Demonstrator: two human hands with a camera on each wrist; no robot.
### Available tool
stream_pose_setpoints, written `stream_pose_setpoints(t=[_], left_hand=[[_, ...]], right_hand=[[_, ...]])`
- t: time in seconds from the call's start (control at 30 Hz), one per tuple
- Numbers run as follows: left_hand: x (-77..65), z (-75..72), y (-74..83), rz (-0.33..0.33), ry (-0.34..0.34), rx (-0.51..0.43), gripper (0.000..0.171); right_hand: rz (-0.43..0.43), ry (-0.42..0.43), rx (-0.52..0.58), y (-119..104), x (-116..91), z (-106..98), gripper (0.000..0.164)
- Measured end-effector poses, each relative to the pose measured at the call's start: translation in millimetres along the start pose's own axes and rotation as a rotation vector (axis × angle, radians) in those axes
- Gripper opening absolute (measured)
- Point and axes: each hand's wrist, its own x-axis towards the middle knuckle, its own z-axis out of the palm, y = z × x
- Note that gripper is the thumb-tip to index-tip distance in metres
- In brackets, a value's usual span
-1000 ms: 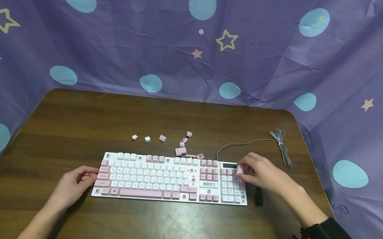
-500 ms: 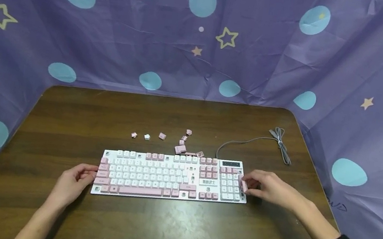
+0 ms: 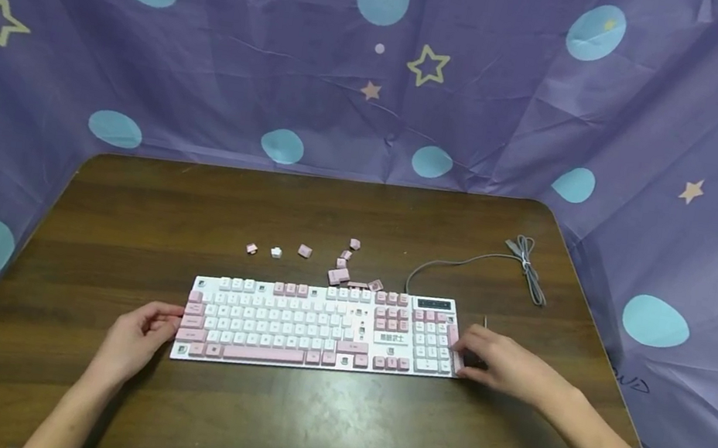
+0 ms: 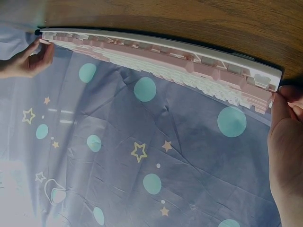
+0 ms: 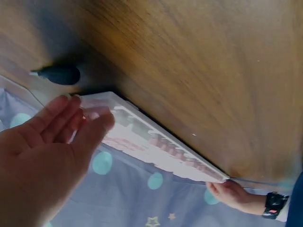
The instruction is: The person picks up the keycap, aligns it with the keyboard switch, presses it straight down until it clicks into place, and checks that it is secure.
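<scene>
A white and pink keyboard (image 3: pixel 285 331) lies flat on the wooden table, with several key places bare of caps. At its left end, my left hand (image 3: pixel 130 341) grips the edge between thumb and fingers; the left wrist view shows the thumb on the corner. My right hand (image 3: pixel 509 365) is at the right end, beside the number pad. In the right wrist view its thumb and fingers pinch a small pink keycap (image 5: pixel 98 111) over the keyboard's end, mostly hidden by the fingers. Several loose pink keycaps (image 3: pixel 338 276) and one white keycap (image 3: pixel 276 252) lie behind the keyboard.
A black bulb-shaped thing with a thin pale tip (image 5: pixel 59 74) lies close to the keyboard's right end. The keyboard's grey cable (image 3: pixel 525 262), tied in a bundle, lies at the back right. A patterned purple cloth (image 3: pixel 250 66) hangs behind the table.
My right hand has moved from the top right of the number pad down along the keyboard's right end, nearer the front. My left hand stays at the left edge.
</scene>
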Motion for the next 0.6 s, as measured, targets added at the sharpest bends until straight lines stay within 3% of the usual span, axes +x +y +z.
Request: stream_pose_setpoints(t=[0.27, 0.6], left_hand=[[0.1, -0.5, -1.8, 0.003, 0.003, 0.008, 0.019], [0.0, -1.6, 2.5, -0.001, -0.003, 0.019, 0.019]], right_hand=[[0.052, -0.017, -0.175, -19.4, 8.0, -0.7, 0.031], [0.107, -0.034, -0.195, -27.3, 16.6, 1.4, 0.025]])
